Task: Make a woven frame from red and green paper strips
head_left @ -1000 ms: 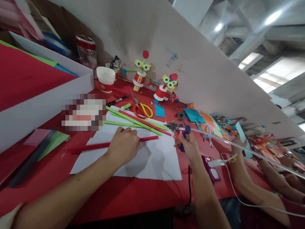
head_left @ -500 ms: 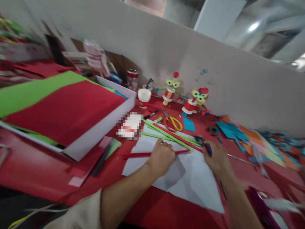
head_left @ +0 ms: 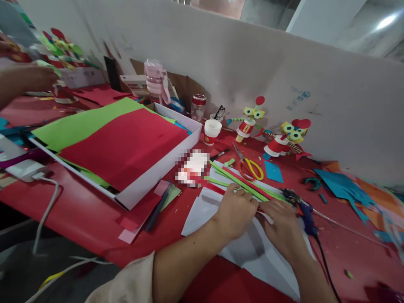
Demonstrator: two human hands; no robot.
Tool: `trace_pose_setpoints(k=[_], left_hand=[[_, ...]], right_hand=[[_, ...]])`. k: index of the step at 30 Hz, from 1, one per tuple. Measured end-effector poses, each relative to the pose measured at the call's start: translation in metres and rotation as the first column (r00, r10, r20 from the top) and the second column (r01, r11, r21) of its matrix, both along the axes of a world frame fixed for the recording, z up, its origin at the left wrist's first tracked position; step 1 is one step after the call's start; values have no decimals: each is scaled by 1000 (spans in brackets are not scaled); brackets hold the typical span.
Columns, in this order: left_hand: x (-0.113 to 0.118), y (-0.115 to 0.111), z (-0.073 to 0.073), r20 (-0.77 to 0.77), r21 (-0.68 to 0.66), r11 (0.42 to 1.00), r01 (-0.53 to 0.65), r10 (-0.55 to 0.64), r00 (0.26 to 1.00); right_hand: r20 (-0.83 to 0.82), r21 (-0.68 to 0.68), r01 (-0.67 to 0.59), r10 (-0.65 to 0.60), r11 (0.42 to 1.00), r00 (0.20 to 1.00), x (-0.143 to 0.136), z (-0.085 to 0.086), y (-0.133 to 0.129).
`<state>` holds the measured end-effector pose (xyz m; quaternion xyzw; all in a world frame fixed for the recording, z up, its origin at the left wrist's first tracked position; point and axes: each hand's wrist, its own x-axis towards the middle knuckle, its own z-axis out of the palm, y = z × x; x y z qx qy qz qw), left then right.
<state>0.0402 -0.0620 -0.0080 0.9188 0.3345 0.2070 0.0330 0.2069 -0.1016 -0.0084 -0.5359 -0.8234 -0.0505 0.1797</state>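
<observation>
two bare hands at work. left grip [head_left: 236, 210]: fingers curled, closed on one narrow, flat red paper strip [head_left: 217, 188]. right grip [head_left: 281, 225]: just to the right, fingers bent, tips hidden; cannot tell whether it pinches anything.

counts around the grips:
- strips lying loose, beyond both grips: one more red, long and thin, among at least two bright green paper strips [head_left: 241, 181]; they overlap, exact number unclear.
- white paper sheets [head_left: 202, 206], under both grips; more than one edge shows, not countable.
- one dark blue-purple glue gun [head_left: 307, 219], lying just right of the right grip, black cord trailing toward the near side.
- one pair of metal scissors with red and yellow handles [head_left: 249, 166], beyond the grips.
- one light blue paper rectangle [head_left: 274, 171], right of the scissors.
- two red-and-white paper-cup figures with yellow eye pieces [head_left: 246, 126], farther beyond, by the wall.
- one white cardboard box [head_left: 160, 179], well left of the left grip, green and red sheets on top.
- all on a red-covered table [head_left: 353, 252].

the held strip: plain red, straight where it shows. one end runs out left of the left grip, slanting away from the wearer; middle covered by the hand. a dark red sliver shows between the grips; cannot tell if it is the same piece.
</observation>
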Motion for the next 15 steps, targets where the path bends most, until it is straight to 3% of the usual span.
trace_pose_setpoints(k=[5,10,13,15], left_hand=[[1,-2,0,53,112,993,25,-31,998],[-4,3,4,58,193,981,8,-20,998],[-14,11,9,82,206,978,-32,15,997],[-21,17,11,119,241,965,-104,77,990]], right_hand=[[20,19,47,-48,999,999,-4,6,-3],[-36,40,129,-128,991,991,12,12,-6],[-68,82,246,-241,966,968,32,16,-10],[-121,138,370,-356,919,927,48,20,-14]])
